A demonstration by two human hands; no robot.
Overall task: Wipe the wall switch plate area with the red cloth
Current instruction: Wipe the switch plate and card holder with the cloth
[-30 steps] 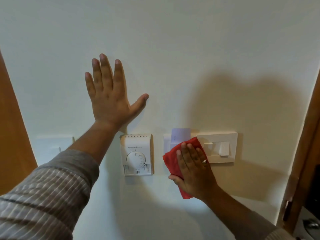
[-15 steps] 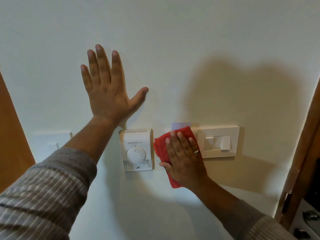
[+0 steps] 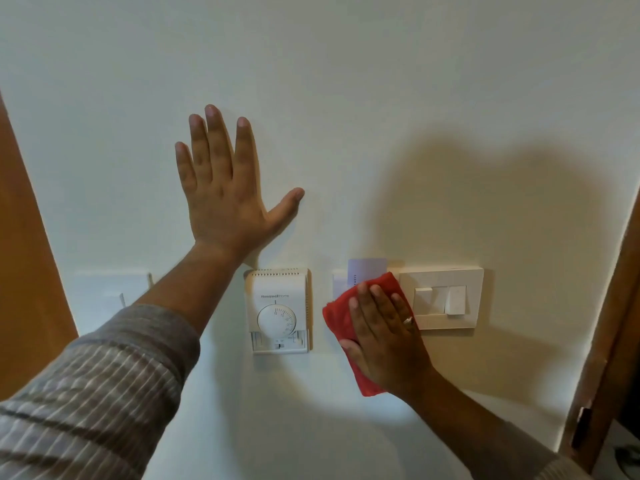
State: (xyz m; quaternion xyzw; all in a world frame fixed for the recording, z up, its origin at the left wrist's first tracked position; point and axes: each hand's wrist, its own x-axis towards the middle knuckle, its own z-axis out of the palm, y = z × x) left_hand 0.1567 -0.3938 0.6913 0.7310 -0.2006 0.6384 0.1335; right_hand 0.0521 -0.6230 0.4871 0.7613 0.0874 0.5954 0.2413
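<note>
The left hand lies flat and spread on the wall, holding nothing. Right of the thermostat, the right hand presses the cloth with straight fingers against the plate's left edge. Light, even strokes rightward should spare the switches.

Home or hotel room by a doorway, painted wall, dial thermostat, switch plate, wooden door frame

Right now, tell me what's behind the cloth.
The cloth, pressed by the right hand, covers most of a card slot; its card sticks out above. The rest there is hidden.
</note>
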